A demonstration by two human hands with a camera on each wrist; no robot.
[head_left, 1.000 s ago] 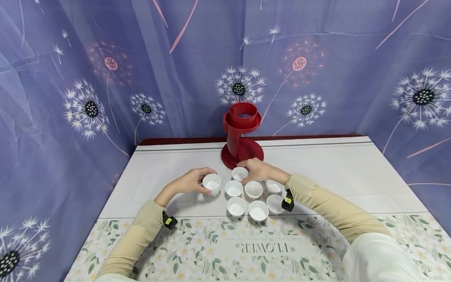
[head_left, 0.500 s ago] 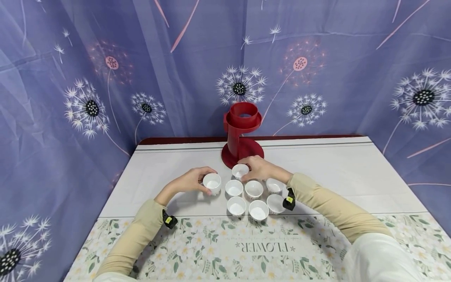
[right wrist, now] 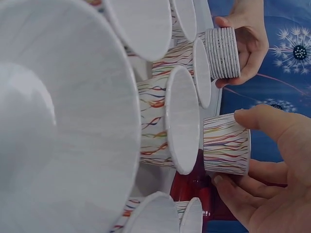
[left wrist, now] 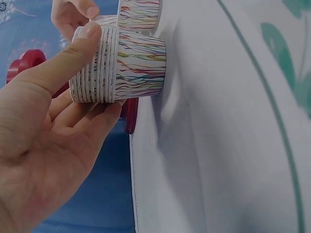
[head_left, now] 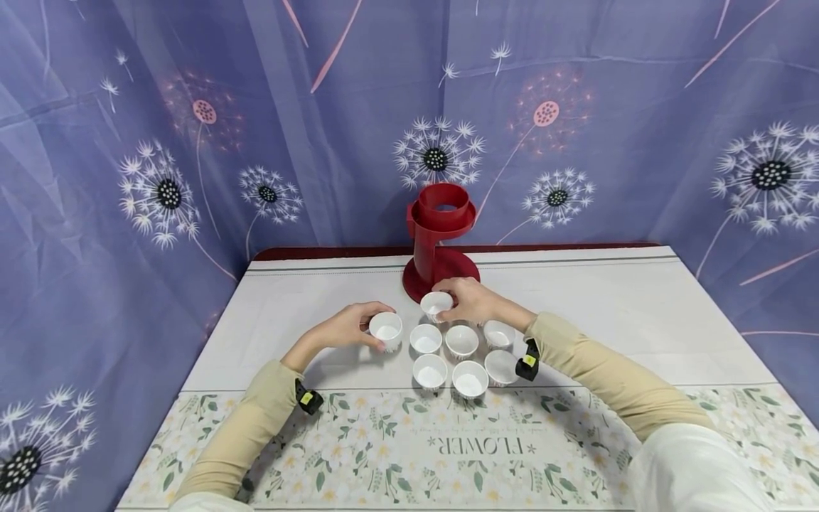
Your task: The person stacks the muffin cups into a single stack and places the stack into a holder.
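My left hand (head_left: 348, 328) grips a nested stack of white paper baking cups (left wrist: 97, 68) between thumb and fingers; several rims show packed close together in the left wrist view. Thin coloured wavy lines run down the outer wall. My right hand (head_left: 476, 301) pinches a single cup of the same kind (right wrist: 226, 145) by its sides, thumb on one side and fingers on the other. In the head view this cup overlaps the front of the red stand's base (head_left: 451, 264). Several more cups, among them a near one (head_left: 470, 380), stand mouth up between and below the hands.
The red stand, with a ring-shaped holder (head_left: 441, 213) on top, rises near the table's back edge. A white cloth (head_left: 595, 291) covers the table, its front part (head_left: 358, 441) printed with flowers. Blue dandelion curtains (head_left: 345, 142) hang behind and at the sides.
My right hand has moved a little away from me with its cup, opening a gap to the cups in front. The left hand and its stack stay in about the same place.
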